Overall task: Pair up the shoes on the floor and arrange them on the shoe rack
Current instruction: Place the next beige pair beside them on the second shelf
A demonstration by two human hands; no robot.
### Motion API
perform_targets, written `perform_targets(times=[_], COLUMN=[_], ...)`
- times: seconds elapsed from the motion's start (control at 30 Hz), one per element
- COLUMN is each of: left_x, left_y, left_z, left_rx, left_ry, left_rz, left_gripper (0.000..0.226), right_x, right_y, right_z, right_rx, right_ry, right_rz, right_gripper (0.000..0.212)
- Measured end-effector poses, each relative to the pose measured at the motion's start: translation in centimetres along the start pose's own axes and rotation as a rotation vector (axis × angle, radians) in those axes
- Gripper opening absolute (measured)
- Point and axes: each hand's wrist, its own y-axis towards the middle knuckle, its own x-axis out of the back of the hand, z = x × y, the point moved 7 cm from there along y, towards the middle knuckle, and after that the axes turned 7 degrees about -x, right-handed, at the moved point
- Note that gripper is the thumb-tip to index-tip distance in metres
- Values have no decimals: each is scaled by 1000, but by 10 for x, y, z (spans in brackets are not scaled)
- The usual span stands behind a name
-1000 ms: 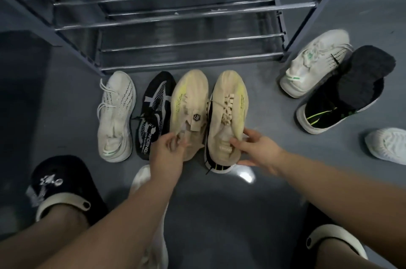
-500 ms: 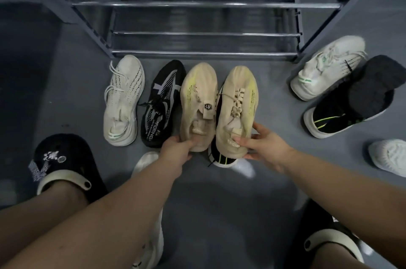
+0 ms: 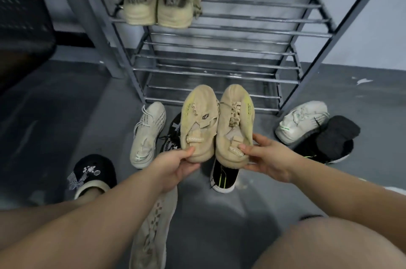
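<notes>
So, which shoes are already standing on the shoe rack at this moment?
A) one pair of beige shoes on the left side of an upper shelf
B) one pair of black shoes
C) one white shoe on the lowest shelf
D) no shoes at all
A: one beige pair stands heels outward at the left of an upper shelf of the shoe rack; the other shelves in view hold no shoes.

Two beige shoes (image 3: 216,123) with yellow-green streaks, grey metal rack (image 3: 219,49), black slipper (image 3: 92,172), grey floor (image 3: 66,104)

Left hand (image 3: 175,164): grips heel of left tan shoe (image 3: 198,123)
Right hand (image 3: 267,159): grips right tan shoe (image 3: 235,126) — pair side by side, above floor (image 3: 66,115)
Shoe rack (image 3: 219,49): tan pair (image 3: 160,3) — upper shelf
</notes>
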Motion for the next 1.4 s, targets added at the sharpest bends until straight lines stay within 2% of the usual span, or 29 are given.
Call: perform_targets(times=[0.13,0.23,0.5,0.67,0.9,1.03,1.23,1.4], left_x=[-15,-28,-56,-60,-93,-107,-127,-150], left_y=[-33,-60,-104,-95,-75,-66,-50,-37], left_z=[-32,-66,-148,-162,-167,-171,-167,-164], left_rx=[-35,-82,-171,-184,-185,-192,-202,-211], left_ry=[2,73,225,126,115,96,23,-28], left_rz=[34,76,213,231,249,256,232,218], left_gripper=[14,12,27,27,12,15,24,25], right_x=[-17,-29,-55,-62,-32,-23,-6,6], right_y=[-39,-70,-115,-113,-118,-118,-110,-100], right_z=[29,53,112,127,145,155,167,174], right_rx=[51,101,204,299,403,416,484,514], right_ry=[-40,-64,-83,4,112,193,221,300], right_rz=[4,-31,-109,-102,-150,-128,-300,-363], right_gripper=[37,34,31,32,26,34,59,55])
